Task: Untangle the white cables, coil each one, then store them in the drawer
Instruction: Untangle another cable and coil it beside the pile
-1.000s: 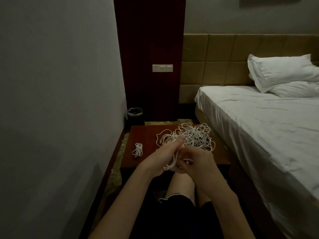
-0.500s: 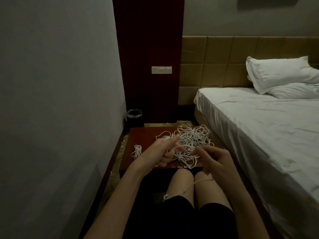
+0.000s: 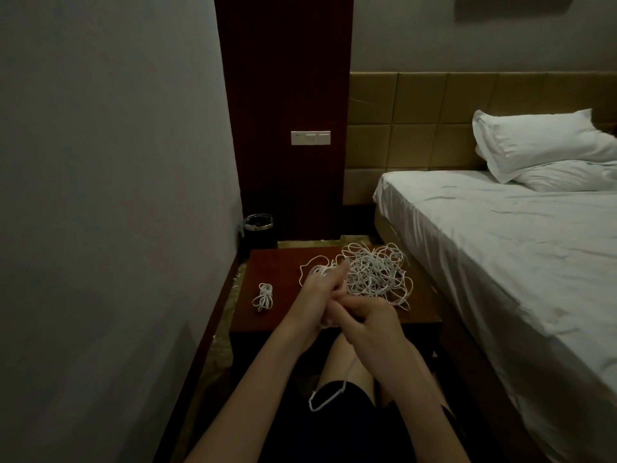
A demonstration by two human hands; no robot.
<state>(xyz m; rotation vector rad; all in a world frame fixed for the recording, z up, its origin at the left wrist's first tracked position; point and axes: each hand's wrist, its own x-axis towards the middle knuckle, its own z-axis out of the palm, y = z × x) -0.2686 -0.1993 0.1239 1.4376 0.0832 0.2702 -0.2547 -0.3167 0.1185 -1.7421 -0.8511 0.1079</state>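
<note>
dim bedroom, with a low wooden table squeezed between a grey wall and the bed. half a second ago the hands were apart, the right drawn back toward the lap with a strand; now the right hand is back against the left hand, both meeting over the table's near edge. the left holds a small bunch of loops, fingers curled around it; the right pinches the cable that trails down onto the lap. this looks like another turn laid onto a growing coil, so coiling of cable 2 is under way. 1 finished coil lies on the table's left side. the tangle sits at the far right, still large, so most untangling remains. no drawer is visible.
</note>
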